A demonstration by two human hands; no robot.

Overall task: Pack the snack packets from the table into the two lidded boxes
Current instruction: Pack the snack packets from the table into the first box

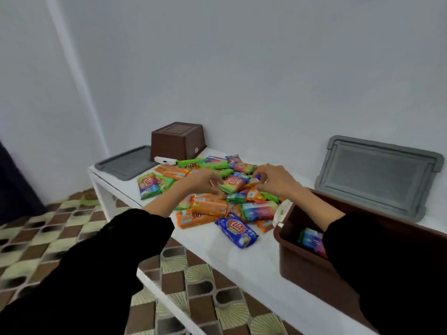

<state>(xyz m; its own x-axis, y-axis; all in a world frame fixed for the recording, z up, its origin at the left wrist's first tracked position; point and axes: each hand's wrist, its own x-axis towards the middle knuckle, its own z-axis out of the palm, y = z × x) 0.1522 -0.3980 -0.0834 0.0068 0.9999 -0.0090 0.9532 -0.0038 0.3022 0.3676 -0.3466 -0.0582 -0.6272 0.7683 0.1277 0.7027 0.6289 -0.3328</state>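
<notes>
White tabletop [251, 262] by a pale wall holds our work; our left hand [200, 182] and right hand [274, 182] curl half-closed over the heap of bright foil snack packets [210, 209], likely gathering a batch, though we cannot tell whether either grips one; right of our right fingers sits the open brown plastic box [312, 281], one rainbow packet [312, 240] inside, its grey lid [377, 175] propped against the wall, clear of the opening; beyond our left fingers the second brown box [177, 141] stands upturned; wrapper lettering reads roughly "TUA", blurred.

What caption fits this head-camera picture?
Left hand and right hand reach into the snack packets beside an open brown box.
</notes>
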